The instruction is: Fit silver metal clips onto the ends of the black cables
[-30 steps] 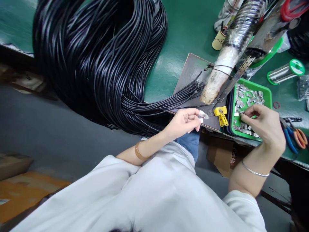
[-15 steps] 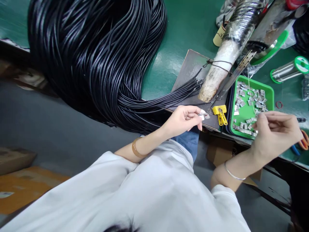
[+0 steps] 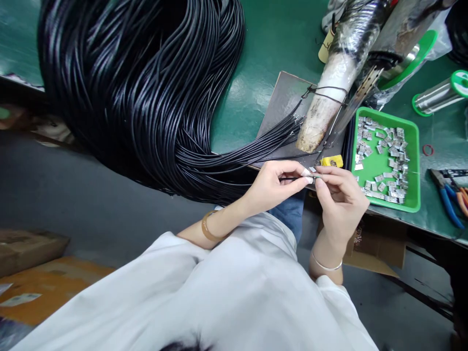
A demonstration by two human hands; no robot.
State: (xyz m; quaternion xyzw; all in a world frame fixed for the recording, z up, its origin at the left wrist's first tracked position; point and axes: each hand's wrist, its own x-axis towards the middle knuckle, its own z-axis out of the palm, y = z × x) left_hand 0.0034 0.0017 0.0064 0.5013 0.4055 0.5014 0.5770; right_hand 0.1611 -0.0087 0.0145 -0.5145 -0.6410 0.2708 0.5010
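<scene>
My left hand [image 3: 280, 184] is closed in a pinch on the end of a black cable [image 3: 287, 179], with white wraps on its fingertips. Against those fingertips, my right hand [image 3: 340, 197] pinches a small metal connector at the cable's tip; the fingers hide most of it. To the left lies a big bundle of black cables [image 3: 146, 107], their stripped ends fanned out on a grey board [image 3: 281, 102]. Just beyond the hands, partly hidden, is a yellow clip [image 3: 332, 161]. A green tray [image 3: 417, 161] of loose metal connectors [image 3: 393, 151] stands right of my right hand.
A white, film-wrapped tube [image 3: 321, 107] slants over the board, beside a perforated metal rod [image 3: 361, 92]. Farther right are a solder wire spool [image 3: 438, 97], a red ring [image 3: 427, 149] and pliers [image 3: 448, 192]. The bench's front edge runs below the tray.
My right hand has moved left from over the tray to meet my left hand at the cable tip. The left hand has stayed nearly in place. The view has shifted slightly.
</scene>
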